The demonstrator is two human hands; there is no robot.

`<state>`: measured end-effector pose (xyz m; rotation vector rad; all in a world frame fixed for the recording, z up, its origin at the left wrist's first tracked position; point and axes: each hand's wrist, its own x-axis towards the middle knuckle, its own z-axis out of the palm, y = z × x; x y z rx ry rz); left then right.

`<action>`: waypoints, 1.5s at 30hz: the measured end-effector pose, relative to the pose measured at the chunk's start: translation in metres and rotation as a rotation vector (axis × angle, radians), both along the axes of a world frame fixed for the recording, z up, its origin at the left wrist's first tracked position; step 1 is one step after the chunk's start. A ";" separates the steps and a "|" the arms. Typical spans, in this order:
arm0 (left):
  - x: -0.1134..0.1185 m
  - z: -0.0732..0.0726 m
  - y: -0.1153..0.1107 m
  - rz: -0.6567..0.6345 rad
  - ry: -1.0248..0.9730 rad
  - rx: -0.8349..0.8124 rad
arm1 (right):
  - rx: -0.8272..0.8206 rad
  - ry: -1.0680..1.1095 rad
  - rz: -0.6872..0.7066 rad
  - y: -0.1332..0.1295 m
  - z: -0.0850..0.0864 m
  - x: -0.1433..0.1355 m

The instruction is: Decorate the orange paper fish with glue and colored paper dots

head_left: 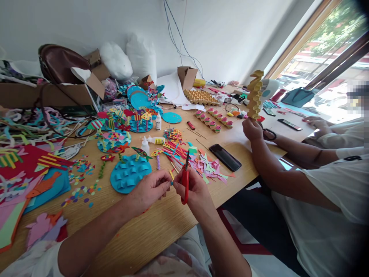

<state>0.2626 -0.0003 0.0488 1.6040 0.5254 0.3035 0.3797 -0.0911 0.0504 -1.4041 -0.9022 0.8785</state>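
My right hand [193, 189] is closed around red-handled scissors [185, 184], whose dark blades point up and away. Close beside it, my left hand [151, 189] is pinched shut, its fingertips almost meeting my right thumb. A tiny blue bit shows between the two hands, too small to name, and I cannot tell which fingers hold it. Just beyond my left wrist lies a round blue base [131, 175] covered with raised paper loops. A paper fish [142, 152] on a stem stands at its back edge. Past the scissors are cut paper scraps [207, 163] and thin red strips [173, 150].
A black phone [225, 157] lies right of the scraps. Glue bottles [145, 146] stand and lie behind the base. Coloured dots [82, 195] and paper sheets [11, 215] spread leftward. At right, a co-worker's hand [253, 129] holds an egg-carton strip [255, 96], with black-handled scissors [269, 134] nearby.
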 end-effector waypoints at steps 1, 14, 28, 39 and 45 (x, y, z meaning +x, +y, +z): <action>0.000 0.000 -0.001 0.002 -0.008 0.001 | 0.001 0.000 -0.012 0.000 -0.001 -0.001; -0.004 0.006 0.000 0.190 -0.150 -0.205 | -0.108 -0.384 0.075 -0.016 -0.008 -0.004; 0.000 0.008 -0.004 0.201 -0.261 -0.324 | -0.118 -0.547 0.082 -0.022 -0.013 -0.012; 0.000 0.006 -0.005 0.179 -0.264 -0.327 | -0.104 -0.630 0.012 -0.024 -0.017 -0.010; -0.002 0.005 -0.004 0.160 -0.266 -0.315 | -0.112 -0.662 0.032 -0.025 -0.017 -0.010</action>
